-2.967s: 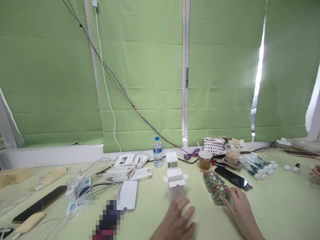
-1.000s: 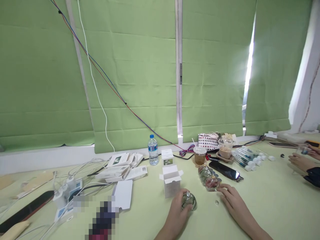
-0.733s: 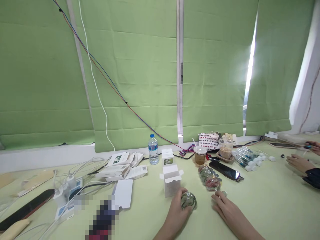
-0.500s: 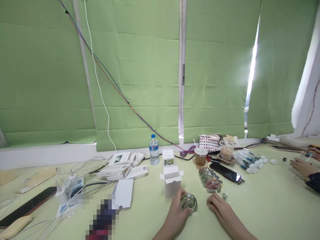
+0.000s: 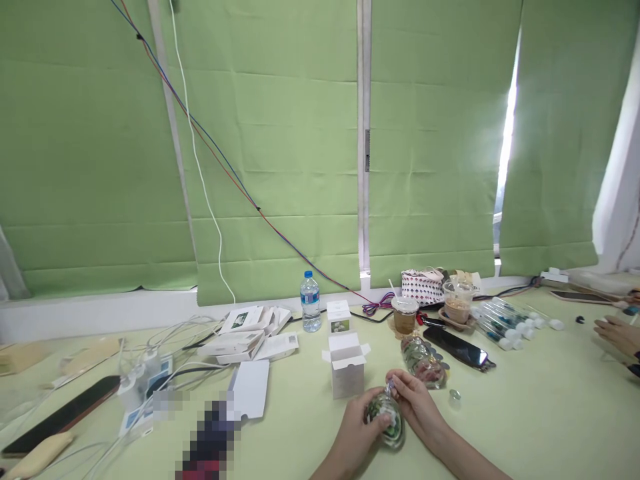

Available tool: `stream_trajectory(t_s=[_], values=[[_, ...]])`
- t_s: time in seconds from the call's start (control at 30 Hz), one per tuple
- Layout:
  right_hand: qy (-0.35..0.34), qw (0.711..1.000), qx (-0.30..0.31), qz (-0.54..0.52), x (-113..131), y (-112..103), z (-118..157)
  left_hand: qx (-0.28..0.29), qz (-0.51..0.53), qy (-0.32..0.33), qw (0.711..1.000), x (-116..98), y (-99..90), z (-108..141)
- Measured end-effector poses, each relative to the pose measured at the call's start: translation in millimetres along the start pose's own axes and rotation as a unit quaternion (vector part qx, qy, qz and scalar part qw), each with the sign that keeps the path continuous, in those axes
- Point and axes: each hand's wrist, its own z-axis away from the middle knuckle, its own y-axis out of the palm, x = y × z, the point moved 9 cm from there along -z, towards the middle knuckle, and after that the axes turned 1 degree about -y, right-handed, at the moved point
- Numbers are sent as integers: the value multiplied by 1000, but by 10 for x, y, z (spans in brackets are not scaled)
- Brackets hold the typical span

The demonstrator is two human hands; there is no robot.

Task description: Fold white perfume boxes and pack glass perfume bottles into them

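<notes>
A pale green table [image 5: 565, 407] takes up the lower part of the view, its near edge out of sight. On it stands an open white box [image 5: 349, 381], flaps spread, its mouth facing up. To the right of the box lies a row of clear-wrapped bundles [image 5: 431, 375], with a phone [image 5: 460, 347] beyond it. The left hand [image 5: 354, 425] is just nearer the person than the box, curled around a clear round ornament [image 5: 395, 437] with green inside. The right hand [image 5: 416, 402] comes from the far side of the ornament from the box, its fingers pinched at the narrow neck; the left is nearer the box. The ornament's long axis runs along that neck, which points away from the person; how far it tilts is unclear. Bare tabletop shows right of the box, broken by a small clear knob [image 5: 455, 396].
</notes>
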Motion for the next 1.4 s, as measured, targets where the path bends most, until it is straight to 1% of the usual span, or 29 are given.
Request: stream_trajectory(t_s=[0.23, 0.43, 0.57, 0.77, 1.0, 1.2, 1.4], values=[[28, 999, 13, -21, -19, 34, 37, 13, 11, 11, 1000, 13, 31, -27], [40, 999, 23, -24, 4, 85, 60, 12, 10, 10, 1000, 3, 25, -29], [41, 998, 31, -27, 23, 112, 69, 22, 17, 14, 1000, 7, 39, -23], [41, 998, 40, -27, -9, 90, 60, 20, 33, 3, 999, 101, 28, -24], [39, 998, 40, -18, 10, 110, 96, -3, 34, -12, 999, 196, -9, -23], [1, 998, 40, 55, 85, 124, 110, -16, 31, -18, 999, 264, -57, 1], [-56, 984, 50, 159, 168, 109, 115, 2, 37, 16, 999, 298, -40, -19]])
